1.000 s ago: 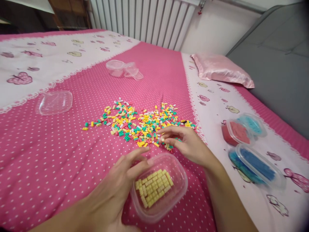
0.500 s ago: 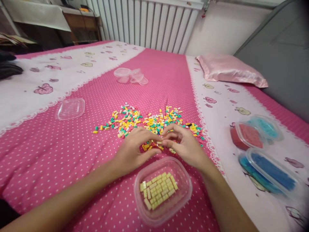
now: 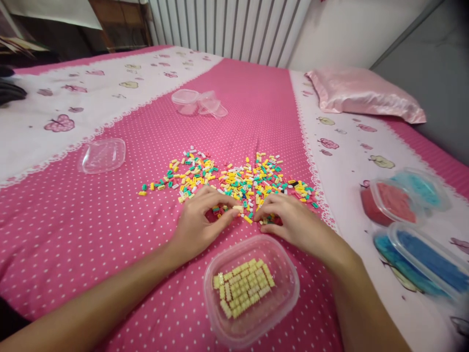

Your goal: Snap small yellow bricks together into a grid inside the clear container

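Between the thumb and forefinger of my left hand [image 3: 200, 217] is a small pale yellow toy brick [image 3: 238, 209]. My right hand [image 3: 293, 220] reaches into the near edge of a loose pile of toy bricks [image 3: 234, 183], its thumb and fingers apart and no brick visibly gripped. The pile mixes yellow, green, white, pink and pale yellow pieces. Just below both hands stands a clear plastic container [image 3: 289, 293]. Pale yellow bricks [image 3: 244, 288] lie in it, set side by side in rows on its floor.
A clear lid [image 3: 103, 155] lies at the left, and more clear containers [image 3: 186, 101] sit farther back. On the right stand tubs of red [image 3: 392, 203], teal and blue stuff [image 3: 428, 256]. A pink pillow [image 3: 362, 93] rests at the back right of the pink dotted bedspread [image 3: 91, 234].
My hands have drawn apart from where their fingertips met. The left now has the pale yellow brick at its fingertips; the right has shifted right and opened. The view has tilted slightly down.
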The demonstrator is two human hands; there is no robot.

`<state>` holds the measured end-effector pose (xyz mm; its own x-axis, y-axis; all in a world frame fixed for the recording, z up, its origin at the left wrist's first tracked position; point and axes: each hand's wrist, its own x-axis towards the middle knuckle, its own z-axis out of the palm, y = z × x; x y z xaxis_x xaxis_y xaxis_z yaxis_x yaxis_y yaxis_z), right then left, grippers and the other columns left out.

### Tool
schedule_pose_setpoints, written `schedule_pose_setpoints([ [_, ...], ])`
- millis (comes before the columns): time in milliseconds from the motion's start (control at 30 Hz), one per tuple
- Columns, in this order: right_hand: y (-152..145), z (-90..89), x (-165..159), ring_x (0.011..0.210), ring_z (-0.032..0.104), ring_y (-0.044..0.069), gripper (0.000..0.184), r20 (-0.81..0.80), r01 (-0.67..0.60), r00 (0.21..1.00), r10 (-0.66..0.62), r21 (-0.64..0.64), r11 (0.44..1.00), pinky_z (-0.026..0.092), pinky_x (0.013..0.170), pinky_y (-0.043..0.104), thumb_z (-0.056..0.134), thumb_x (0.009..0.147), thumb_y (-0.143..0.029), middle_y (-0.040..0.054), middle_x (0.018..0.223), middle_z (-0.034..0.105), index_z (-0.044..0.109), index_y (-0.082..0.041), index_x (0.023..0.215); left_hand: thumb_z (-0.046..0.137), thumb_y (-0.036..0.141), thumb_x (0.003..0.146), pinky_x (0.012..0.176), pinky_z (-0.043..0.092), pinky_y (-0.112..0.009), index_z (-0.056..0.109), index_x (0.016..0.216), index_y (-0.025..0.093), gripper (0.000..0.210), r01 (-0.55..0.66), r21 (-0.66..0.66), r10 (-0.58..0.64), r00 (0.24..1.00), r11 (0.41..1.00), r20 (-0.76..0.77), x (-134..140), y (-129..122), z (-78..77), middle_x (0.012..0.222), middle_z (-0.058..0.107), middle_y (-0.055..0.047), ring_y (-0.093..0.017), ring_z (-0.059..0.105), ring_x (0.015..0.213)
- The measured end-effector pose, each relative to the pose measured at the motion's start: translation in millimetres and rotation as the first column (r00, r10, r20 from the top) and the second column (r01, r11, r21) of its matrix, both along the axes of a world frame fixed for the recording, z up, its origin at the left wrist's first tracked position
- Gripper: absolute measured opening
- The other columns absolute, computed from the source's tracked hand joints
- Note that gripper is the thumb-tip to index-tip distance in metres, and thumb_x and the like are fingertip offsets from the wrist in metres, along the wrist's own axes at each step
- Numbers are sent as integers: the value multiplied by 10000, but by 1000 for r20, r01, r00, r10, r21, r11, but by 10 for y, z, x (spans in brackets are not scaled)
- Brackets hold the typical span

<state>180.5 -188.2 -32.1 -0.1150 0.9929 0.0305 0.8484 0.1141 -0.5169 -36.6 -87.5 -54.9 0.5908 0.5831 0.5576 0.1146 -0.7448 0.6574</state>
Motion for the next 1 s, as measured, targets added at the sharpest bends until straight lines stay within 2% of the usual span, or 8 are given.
schedule_pose_setpoints([
  [133,35,1,-55,935,613,238,142,-14,30,999,-29,31,999,424,865,415,730,842,-100,29,921,697,726,-236,803,682,250,927,748,488,-308,704,887,221,54,13,12,-14,1000,1000,6,-1,-12,14,832,740,6,-152,630,794],
  [300,71,77,-120,839,663,171,69,-214,70,976,-47,100,993,492,791,325,698,900,-184,-5,883,738,725,-245,882,673,212,917,752,485,-317,685,890,213,29,11,52,-13,999,999,34,-2,-26,11,827,729,5,-156,626,794],
  [433,109,61,-254,740,682,162,37,-573,206,814,-93,136,969,526,702,296,769,813,-221,-3,800,750,739,-236,826,695,217,915,750,489,-309,689,931,220,18,29,110,-38,996,994,84,-5,-46,-1,832,735,9,-152,611,802],
  [500,125,34,-310,724,689,163,51,-652,222,753,-90,122,967,534,688,294,798,776,-223,0,776,755,750,-236,786,713,223,912,752,491,-302,693,948,223,42,40,130,-54,993,991,104,-12,-55,-5,840,742,13,-146,610,806],
  [667,133,1,-344,715,691,149,50,-684,221,726,-78,125,967,536,686,279,817,782,-255,-11,762,756,767,-249,787,736,230,902,748,496,-303,703,961,232,67,40,141,-59,990,989,128,-26,-63,-12,837,749,17,-144,619,808],
  [767,126,26,-328,786,688,156,27,-640,198,767,-46,168,966,533,729,293,783,830,-256,-1,836,759,780,-260,857,745,241,897,746,495,-310,702,954,233,72,26,144,-47,989,989,140,-16,-65,-14,834,750,20,-146,616,798],
  [867,119,46,-310,893,678,162,98,-567,180,823,-26,216,960,519,808,315,704,905,-245,10,940,761,787,-277,945,741,229,899,751,491,-315,696,958,230,75,5,136,-24,990,991,141,-5,-66,-16,844,747,19,-146,607,791],
  [1000,99,5,-288,768,684,137,30,-632,259,767,-111,147,955,516,709,281,747,864,-260,-21,843,762,773,-273,873,744,199,892,754,488,-309,695,963,225,90,2,127,-18,992,992,127,-8,-68,-21,851,740,17,-144,599,806],
])
